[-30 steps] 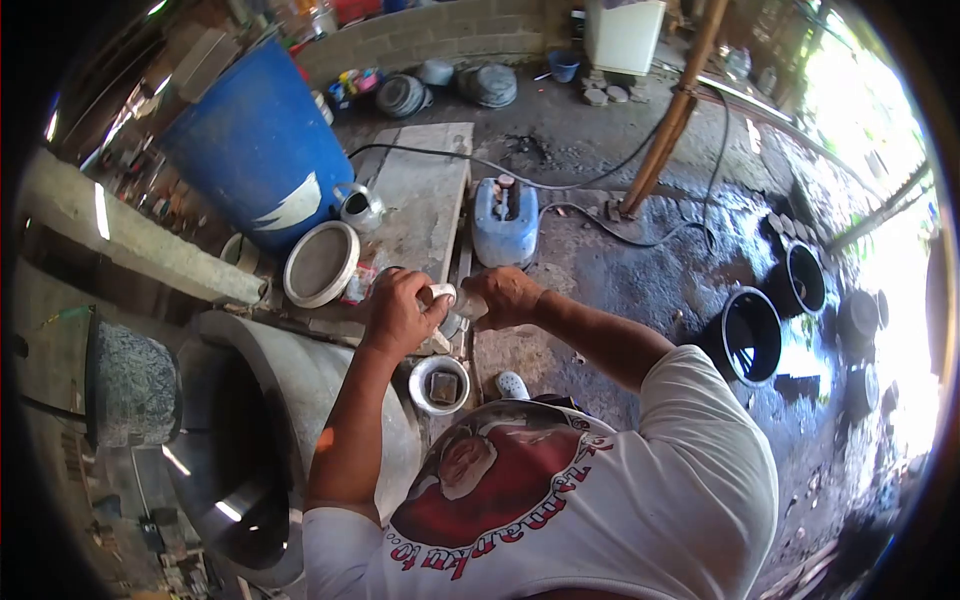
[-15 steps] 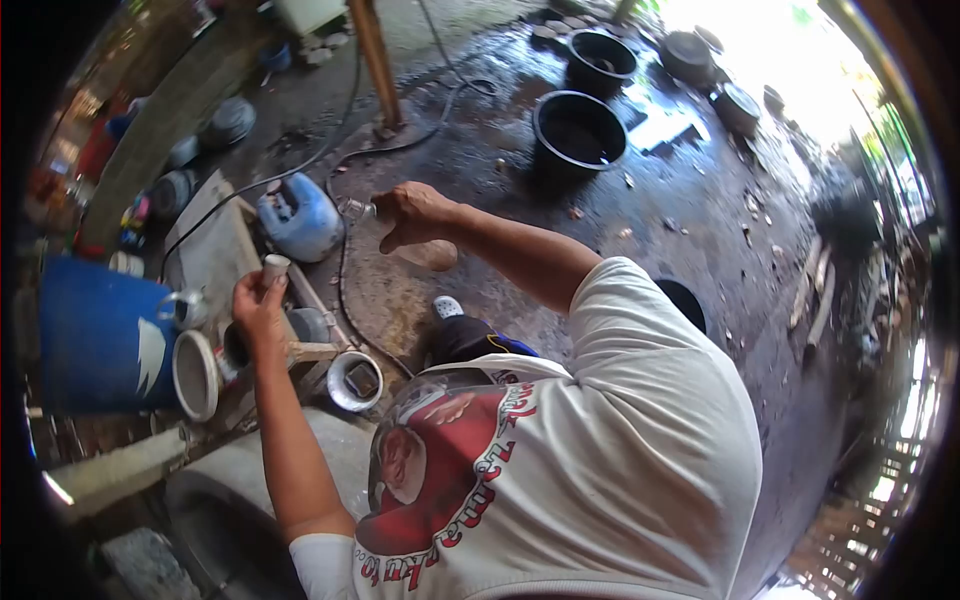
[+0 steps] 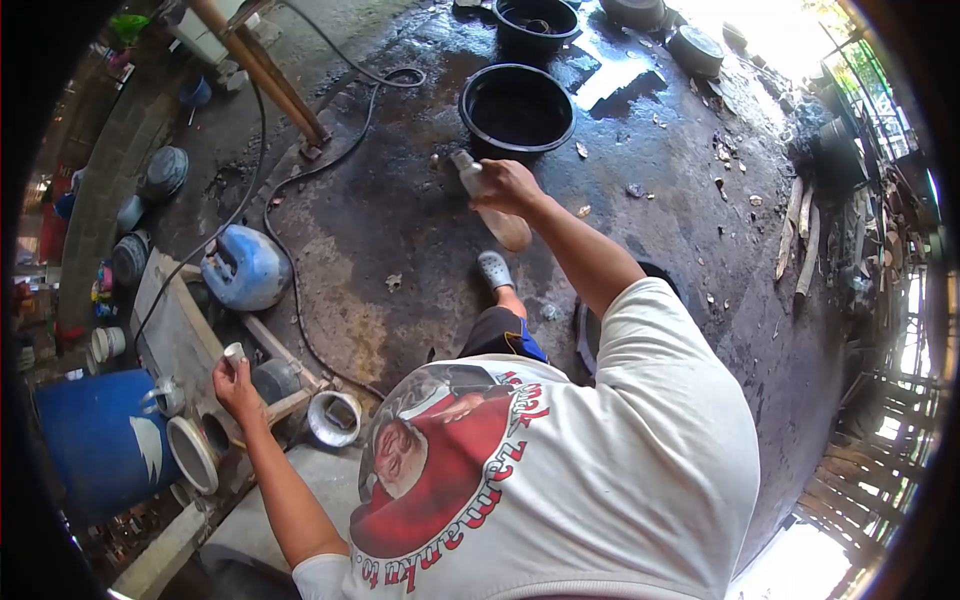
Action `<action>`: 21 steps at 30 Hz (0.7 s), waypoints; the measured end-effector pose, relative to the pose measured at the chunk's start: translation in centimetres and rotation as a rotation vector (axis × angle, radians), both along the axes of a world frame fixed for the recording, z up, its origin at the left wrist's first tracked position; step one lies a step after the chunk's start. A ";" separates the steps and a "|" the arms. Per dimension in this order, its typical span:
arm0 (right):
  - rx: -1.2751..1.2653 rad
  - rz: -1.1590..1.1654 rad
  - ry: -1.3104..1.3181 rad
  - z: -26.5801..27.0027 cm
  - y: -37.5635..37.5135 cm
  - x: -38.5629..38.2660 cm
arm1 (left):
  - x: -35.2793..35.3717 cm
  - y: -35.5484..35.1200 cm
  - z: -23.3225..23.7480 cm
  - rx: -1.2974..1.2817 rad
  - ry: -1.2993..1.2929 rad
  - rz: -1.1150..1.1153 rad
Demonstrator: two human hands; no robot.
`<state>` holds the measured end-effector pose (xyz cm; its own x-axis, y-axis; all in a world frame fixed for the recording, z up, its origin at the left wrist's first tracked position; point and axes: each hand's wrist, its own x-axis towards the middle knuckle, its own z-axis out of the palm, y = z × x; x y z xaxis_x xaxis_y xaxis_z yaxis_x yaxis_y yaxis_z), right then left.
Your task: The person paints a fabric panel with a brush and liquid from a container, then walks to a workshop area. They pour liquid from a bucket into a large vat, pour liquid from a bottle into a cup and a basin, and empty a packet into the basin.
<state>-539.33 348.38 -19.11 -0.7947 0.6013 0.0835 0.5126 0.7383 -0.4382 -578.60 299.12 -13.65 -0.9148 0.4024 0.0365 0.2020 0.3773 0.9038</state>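
My right hand [image 3: 507, 187] is wrapped round the middle of a clear bottle [image 3: 509, 230]. The bottle is tilted, its neck towards the upper left, over the floor in front of a large black tub [image 3: 518, 112]. Between the fingers of my left hand [image 3: 238, 388] is a small whitish cylinder [image 3: 234, 351], like a cap or small cup; its exact kind cannot be made out. That hand is above a wooden frame, near a metal mug [image 3: 166, 397] and a blue drum [image 3: 95, 440].
A blue jerrycan [image 3: 248, 268] stands beside a dark hose [image 3: 290, 240] that winds across the wet floor. A wooden post [image 3: 262, 75] rises at upper left. Another black tub [image 3: 535, 25] stands at the back, and firewood [image 3: 797, 230] lies at right. A white round container [image 3: 334, 418] is near my body.
My right hand has moved right with the bottle, towards the black tub. My left hand, still holding the small cylinder, appears lower and further left. The whole view has shifted.
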 end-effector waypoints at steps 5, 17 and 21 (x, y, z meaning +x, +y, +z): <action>-0.182 -0.345 -0.208 -0.6 12.8 4.9 | 2.8 10.9 -3.2 0.091 -0.148 0.104; -0.142 -0.435 -0.404 -5.6 35.4 6.9 | 4.3 29.6 -4.4 -0.013 -0.175 0.054; -0.165 -0.445 -0.468 -6.3 38.6 6.4 | 3.8 31.5 -4.5 -0.032 -0.171 0.044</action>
<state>-532.92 387.02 -25.41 -0.3979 0.8557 -0.3309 0.9165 0.3547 -0.1848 -574.79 330.66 -18.13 -0.9233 0.3602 -0.1333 0.0290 0.4114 0.9110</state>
